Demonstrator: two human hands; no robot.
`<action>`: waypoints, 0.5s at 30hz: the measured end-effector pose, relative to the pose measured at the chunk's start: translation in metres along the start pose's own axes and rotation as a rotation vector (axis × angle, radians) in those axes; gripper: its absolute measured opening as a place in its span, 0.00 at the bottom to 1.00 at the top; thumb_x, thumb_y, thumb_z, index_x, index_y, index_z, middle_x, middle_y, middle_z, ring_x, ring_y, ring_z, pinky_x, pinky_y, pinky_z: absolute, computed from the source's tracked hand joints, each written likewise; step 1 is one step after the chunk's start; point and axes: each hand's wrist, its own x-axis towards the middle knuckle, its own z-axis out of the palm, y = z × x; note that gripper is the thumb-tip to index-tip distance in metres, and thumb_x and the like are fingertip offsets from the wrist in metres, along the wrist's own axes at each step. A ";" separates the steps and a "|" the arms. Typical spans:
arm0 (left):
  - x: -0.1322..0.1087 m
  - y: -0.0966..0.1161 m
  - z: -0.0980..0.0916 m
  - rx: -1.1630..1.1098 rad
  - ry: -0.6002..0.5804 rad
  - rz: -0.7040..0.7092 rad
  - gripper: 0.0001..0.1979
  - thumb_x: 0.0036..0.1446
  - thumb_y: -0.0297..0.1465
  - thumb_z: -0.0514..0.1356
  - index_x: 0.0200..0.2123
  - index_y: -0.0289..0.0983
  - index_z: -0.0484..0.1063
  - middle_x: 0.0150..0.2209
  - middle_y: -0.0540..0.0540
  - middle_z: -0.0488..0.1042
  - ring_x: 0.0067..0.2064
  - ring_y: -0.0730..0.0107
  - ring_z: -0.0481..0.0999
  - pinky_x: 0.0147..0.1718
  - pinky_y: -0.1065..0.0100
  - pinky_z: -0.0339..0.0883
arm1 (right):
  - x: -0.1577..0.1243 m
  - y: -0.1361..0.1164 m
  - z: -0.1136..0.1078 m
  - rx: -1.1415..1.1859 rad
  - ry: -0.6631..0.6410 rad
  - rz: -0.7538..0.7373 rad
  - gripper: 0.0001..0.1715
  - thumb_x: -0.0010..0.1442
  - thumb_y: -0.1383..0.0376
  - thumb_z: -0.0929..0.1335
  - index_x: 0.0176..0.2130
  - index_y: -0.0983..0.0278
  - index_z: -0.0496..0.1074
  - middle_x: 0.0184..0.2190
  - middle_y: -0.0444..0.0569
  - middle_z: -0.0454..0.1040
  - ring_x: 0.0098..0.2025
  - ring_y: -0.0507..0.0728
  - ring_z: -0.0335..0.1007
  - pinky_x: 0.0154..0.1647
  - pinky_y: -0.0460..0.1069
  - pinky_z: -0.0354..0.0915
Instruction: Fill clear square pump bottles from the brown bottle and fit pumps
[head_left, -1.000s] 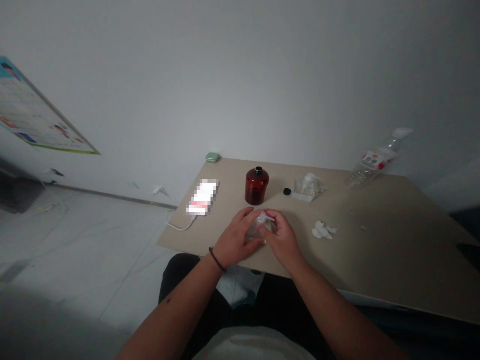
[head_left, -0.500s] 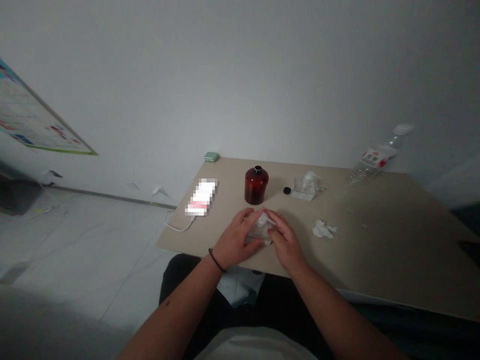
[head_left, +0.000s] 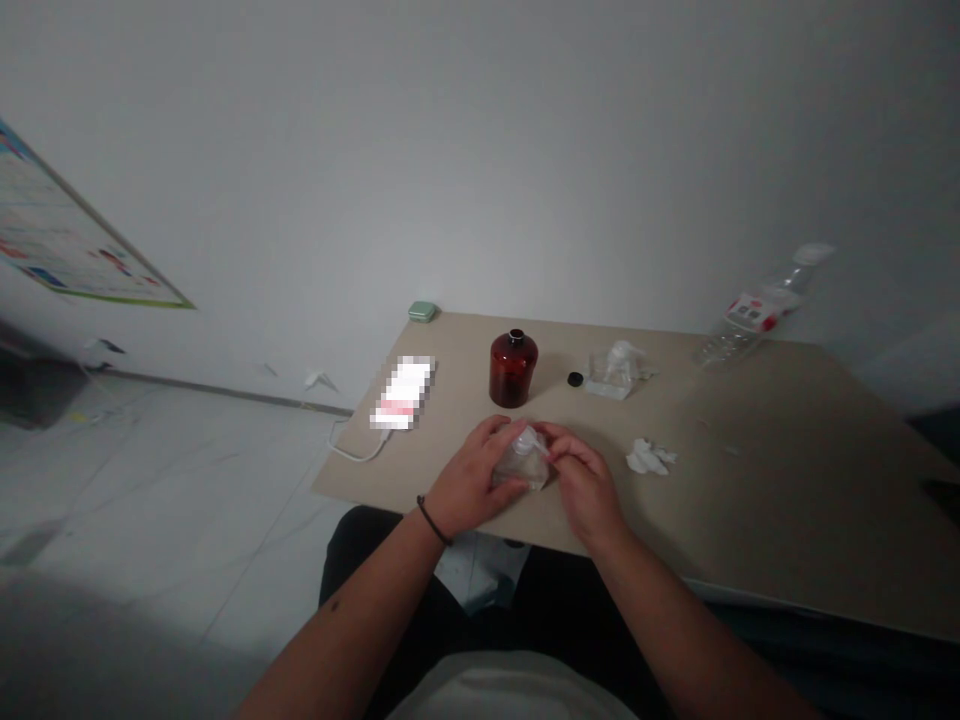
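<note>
A clear, square-sided container (head_left: 523, 468) with a pale, see-through top rests on the table near its front edge. My left hand (head_left: 480, 475) is wrapped around its left side, thumb in front and fingers behind. At its upper right, my right hand (head_left: 586, 482) is closed, fingertips pinched at the end of a whitish strip (head_left: 540, 446) that slants from the top. I cannot tell whether the strip is a spout or film. Just behind the hands stands a brown bottle (head_left: 513, 372), upright and uncapped, with a black cap (head_left: 575, 380) lying to its right.
Another clear container (head_left: 609, 375) with whitish material sits at the back, and crumpled tissue (head_left: 649, 457) lies right of my hands. A plastic bottle (head_left: 757, 312) stands farther right. A phone (head_left: 403, 392) with a white cable (head_left: 360, 458) and a small green case (head_left: 421, 312) are on the left.
My right hand has shifted slightly right, away from the container's side, and its fingertips now pinch at the strip's end. My left hand keeps its hold.
</note>
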 end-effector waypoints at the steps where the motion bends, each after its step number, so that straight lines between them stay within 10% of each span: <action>1: 0.000 0.000 0.000 -0.001 -0.001 0.003 0.38 0.63 0.37 0.65 0.71 0.45 0.52 0.64 0.35 0.59 0.65 0.47 0.64 0.65 0.42 0.62 | 0.000 0.000 0.000 0.015 0.005 0.015 0.05 0.54 0.62 0.69 0.32 0.56 0.77 0.49 0.48 0.81 0.54 0.64 0.75 0.58 0.61 0.68; 5: 0.001 0.000 0.000 -0.005 0.004 0.017 0.38 0.64 0.37 0.64 0.71 0.46 0.51 0.64 0.36 0.60 0.65 0.49 0.65 0.65 0.42 0.63 | -0.001 -0.001 0.001 -0.080 -0.040 -0.024 0.23 0.52 0.64 0.69 0.49 0.53 0.79 0.55 0.47 0.78 0.59 0.62 0.72 0.62 0.60 0.65; 10: 0.000 0.001 0.000 -0.011 -0.001 0.020 0.37 0.64 0.37 0.64 0.71 0.46 0.51 0.64 0.36 0.59 0.65 0.48 0.64 0.65 0.43 0.63 | 0.000 -0.001 -0.002 -0.044 -0.019 -0.027 0.07 0.55 0.62 0.67 0.31 0.57 0.77 0.49 0.49 0.80 0.55 0.64 0.74 0.58 0.60 0.68; 15: 0.001 0.001 -0.001 -0.012 -0.009 0.006 0.38 0.64 0.37 0.65 0.71 0.46 0.51 0.64 0.36 0.59 0.66 0.49 0.64 0.65 0.42 0.62 | 0.000 -0.006 0.000 -0.124 -0.056 -0.043 0.23 0.52 0.64 0.68 0.49 0.53 0.79 0.54 0.48 0.78 0.58 0.62 0.72 0.60 0.59 0.66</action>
